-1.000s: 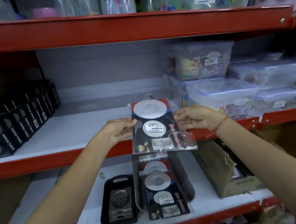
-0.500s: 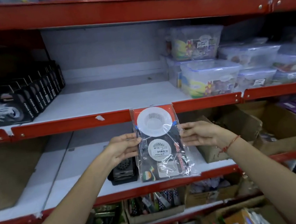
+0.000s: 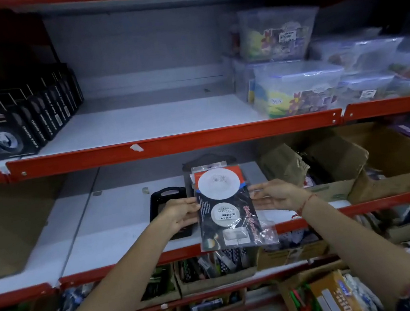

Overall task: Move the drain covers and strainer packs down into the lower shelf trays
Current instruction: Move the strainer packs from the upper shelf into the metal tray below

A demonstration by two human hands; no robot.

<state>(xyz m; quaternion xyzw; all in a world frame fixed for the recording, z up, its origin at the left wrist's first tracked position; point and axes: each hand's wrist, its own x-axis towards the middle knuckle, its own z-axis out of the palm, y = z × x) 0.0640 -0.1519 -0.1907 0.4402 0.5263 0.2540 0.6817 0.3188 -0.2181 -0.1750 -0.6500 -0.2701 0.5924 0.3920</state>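
Observation:
I hold a sink strainer pack [image 3: 228, 209], a dark card in clear plastic with a white round strainer at its top, by both side edges. My left hand [image 3: 180, 214] grips its left edge and my right hand [image 3: 276, 197] its right edge. The pack hangs upright over the front of the lower shelf [image 3: 120, 234]. Behind it stands a tall dark tray [image 3: 208, 161], mostly hidden, with another pack's top showing. Left of it a smaller black tray [image 3: 167, 194] lies partly behind my left hand; its contents are hidden.
The upper shelf [image 3: 147, 121] holds black tape boxes [image 3: 0, 132] at left and clear plastic containers [image 3: 299, 88] at right. Cardboard boxes [image 3: 335, 161] sit right of the trays. Lower shelves carry more boxes of goods [image 3: 213, 269].
Both hands have carried the strainer pack down from the upper shelf edge to the lower shelf level, in front of the tall tray. The view has tilted downward.

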